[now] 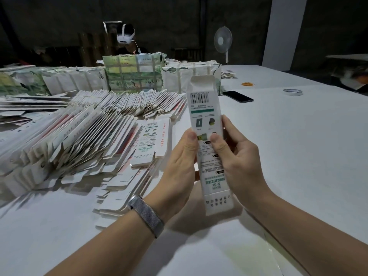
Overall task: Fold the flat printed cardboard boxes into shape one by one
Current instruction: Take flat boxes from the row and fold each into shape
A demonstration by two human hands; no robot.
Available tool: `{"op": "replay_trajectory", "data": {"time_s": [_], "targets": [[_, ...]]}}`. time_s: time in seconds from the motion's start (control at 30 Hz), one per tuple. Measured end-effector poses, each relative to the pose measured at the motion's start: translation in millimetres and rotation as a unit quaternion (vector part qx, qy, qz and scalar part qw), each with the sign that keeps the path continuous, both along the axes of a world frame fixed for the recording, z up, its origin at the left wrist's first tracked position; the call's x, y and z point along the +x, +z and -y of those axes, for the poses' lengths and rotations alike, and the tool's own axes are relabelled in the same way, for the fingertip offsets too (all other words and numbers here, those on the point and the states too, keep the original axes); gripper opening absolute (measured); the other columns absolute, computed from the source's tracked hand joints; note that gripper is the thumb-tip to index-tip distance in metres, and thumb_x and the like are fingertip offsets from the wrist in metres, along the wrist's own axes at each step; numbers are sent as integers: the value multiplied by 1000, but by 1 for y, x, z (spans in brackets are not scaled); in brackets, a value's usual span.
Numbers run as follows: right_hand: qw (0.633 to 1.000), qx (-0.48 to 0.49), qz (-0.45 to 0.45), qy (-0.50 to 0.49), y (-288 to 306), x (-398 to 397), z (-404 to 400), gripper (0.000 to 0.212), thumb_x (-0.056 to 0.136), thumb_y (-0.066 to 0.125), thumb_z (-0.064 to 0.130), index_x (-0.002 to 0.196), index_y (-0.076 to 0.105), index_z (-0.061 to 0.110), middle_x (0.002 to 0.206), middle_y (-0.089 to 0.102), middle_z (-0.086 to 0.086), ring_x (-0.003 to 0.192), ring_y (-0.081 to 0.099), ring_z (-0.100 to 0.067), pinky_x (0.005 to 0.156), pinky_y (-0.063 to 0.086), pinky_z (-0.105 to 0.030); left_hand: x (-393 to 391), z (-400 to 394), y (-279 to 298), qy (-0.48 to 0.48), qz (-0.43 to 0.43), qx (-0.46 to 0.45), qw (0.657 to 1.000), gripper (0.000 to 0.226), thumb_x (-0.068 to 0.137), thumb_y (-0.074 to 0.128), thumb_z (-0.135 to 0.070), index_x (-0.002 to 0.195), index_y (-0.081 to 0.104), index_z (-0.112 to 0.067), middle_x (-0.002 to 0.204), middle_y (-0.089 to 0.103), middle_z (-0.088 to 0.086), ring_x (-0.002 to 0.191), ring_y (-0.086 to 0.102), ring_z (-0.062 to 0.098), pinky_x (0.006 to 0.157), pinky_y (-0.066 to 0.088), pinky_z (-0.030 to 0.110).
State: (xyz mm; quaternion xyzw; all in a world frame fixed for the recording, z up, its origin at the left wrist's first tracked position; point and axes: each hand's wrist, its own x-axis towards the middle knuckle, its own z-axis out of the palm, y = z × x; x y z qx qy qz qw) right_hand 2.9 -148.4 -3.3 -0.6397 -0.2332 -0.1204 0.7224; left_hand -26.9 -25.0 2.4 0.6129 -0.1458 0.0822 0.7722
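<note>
I hold one long printed box (207,140) up in front of me, above the white tabletop (298,156), standing nearly upright with its barcode end away from me and its rounded top flap open. My left hand (179,166) grips its left edge, thumb pressed on the printed face; my right hand (235,156) grips the right edge, thumb on the face beside the other thumb, fingers (226,124) curled round behind. So both hands are clasped on this one box. A mesh wristband (146,216) sits on my left wrist.

To my left, touching the near end of the heap, lies a fanned stack of flat boxes (79,142), too many to count, their flap edges sticking out toward me; one flat box (152,144) lies face up on top of its right side. Behind it runs a second row of flat boxes (129,104), and behind that stand strapped bundles (133,74); I can make out at least three.

The right half of the tabletop is open room, with only three small things well apart from my hands: one dark phone (238,96), one tape roll (292,92), one orange ring (248,84). One standing fan (223,39) is beyond the far edge, and one person wearing a white headset (125,37) sits behind the bundles.
</note>
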Motion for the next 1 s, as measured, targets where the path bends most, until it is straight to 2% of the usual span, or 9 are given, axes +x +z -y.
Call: {"op": "replay_trajectory", "data": {"time_s": [0.1,0.2,0.33,0.5,0.67,0.77,0.87,0.93,1.0], "targets": [[1000,-1,-10,8,0,-2,-2,59,92,59,34,149,46,25,127,69,6,110,70,-21,88,58,-52,2,-2,-2,22,-1,-4,1000,35,97,39,-53,115,66,-41,120,73,1,113,70,22,88,60,45],[1000,0,-18,18,0,-1,-1,56,94,55,34,148,47,25,125,70,2,107,71,-24,85,59,-55,2,-2,-2,36,1,10,999,37,94,42,-53,118,63,-33,114,74,1,106,72,21,79,62,41],[999,-28,3,22,-2,2,1,47,99,48,33,145,52,25,120,72,1,103,72,-26,82,59,-54,5,-5,0,61,23,33,997,35,94,46,-47,117,58,-24,102,74,-7,92,74,15,67,59,28],[998,-42,40,27,0,7,1,36,102,45,27,135,59,28,119,72,6,107,70,-22,87,59,-45,8,-9,3,95,77,61,991,29,94,49,-41,116,55,-23,110,72,-9,102,71,16,75,60,31],[996,-38,57,50,8,6,4,35,103,45,19,134,57,30,121,71,9,109,70,-16,83,59,-28,8,-11,6,105,112,62,986,29,95,51,-40,118,55,-23,109,73,-14,99,71,8,72,59,26],[996,-44,69,27,15,4,7,33,99,48,21,126,62,33,120,70,2,108,67,-14,79,56,-20,8,-12,9,117,134,73,981,28,93,53,-44,115,55,-26,108,73,-14,96,71,7,69,56,21],[996,-47,77,12,23,4,11,32,94,49,25,120,64,38,119,68,-3,108,64,-22,82,56,-27,7,-13,11,112,148,94,978,24,95,52,-41,115,54,-28,108,73,-15,97,71,7,69,55,18],[994,-53,95,15,28,2,13,39,95,49,23,129,55,41,115,70,3,105,65,-23,85,57,-33,6,-15,13,101,154,113,976,22,97,50,-38,117,53,-28,111,72,-12,98,70,8,71,55,20],[991,-56,118,14,32,1,16,50,94,51,21,137,43,45,110,69,-3,104,65,-23,87,57,-35,5,-16,15,77,155,117,978,21,99,47,-30,119,53,-25,112,71,-8,99,70,8,73,56,22]]}}
